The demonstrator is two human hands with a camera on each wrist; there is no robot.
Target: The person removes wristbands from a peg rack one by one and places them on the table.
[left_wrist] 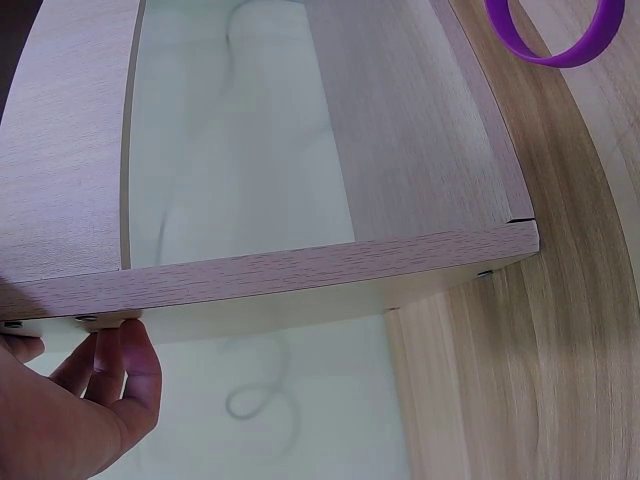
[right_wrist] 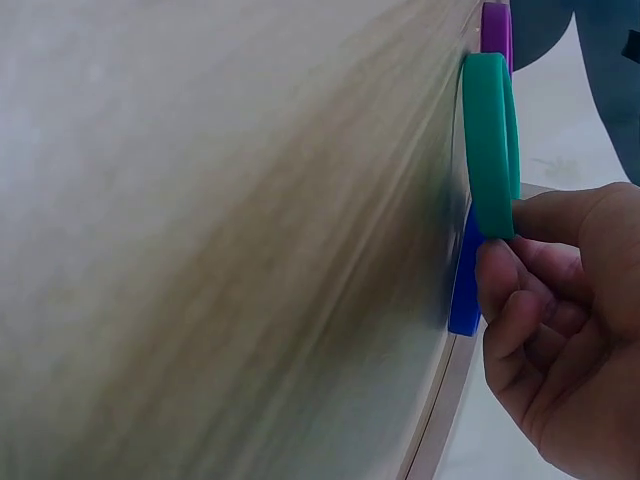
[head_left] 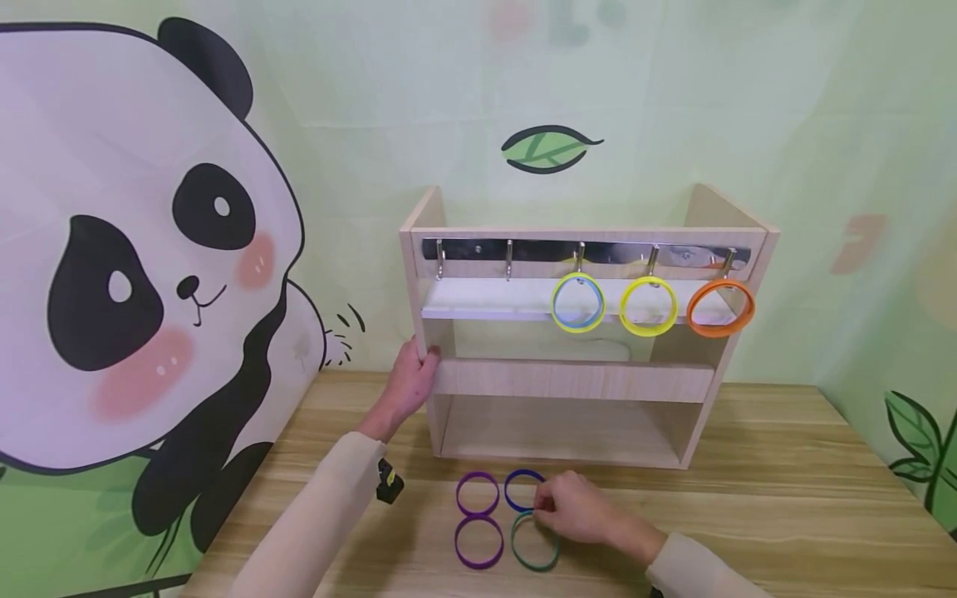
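Observation:
My right hand (head_left: pixel 579 507) pinches a teal green ring (right_wrist: pixel 487 145) by its rim between thumb and fingers, close over the wooden table. A blue ring (head_left: pixel 516 492) lies just behind it, partly covered by the fingers. Two purple rings, the far one (head_left: pixel 477 494) and the near one (head_left: pixel 478 542), lie to the left. With my left hand (head_left: pixel 409 382) I grip the left side panel of a wooden shelf (head_left: pixel 571 379); in the left wrist view the fingertips (left_wrist: pixel 138 345) meet the panel's outer face.
A metal hook strip (head_left: pixel 478 249) runs across the shelf's top front. From its hooks hang a yellow ring with a light blue one (head_left: pixel 601 303), another yellow ring (head_left: pixel 623 311) and an orange ring (head_left: pixel 740 324). Behind stands a wall printed with a panda (head_left: pixel 97 124).

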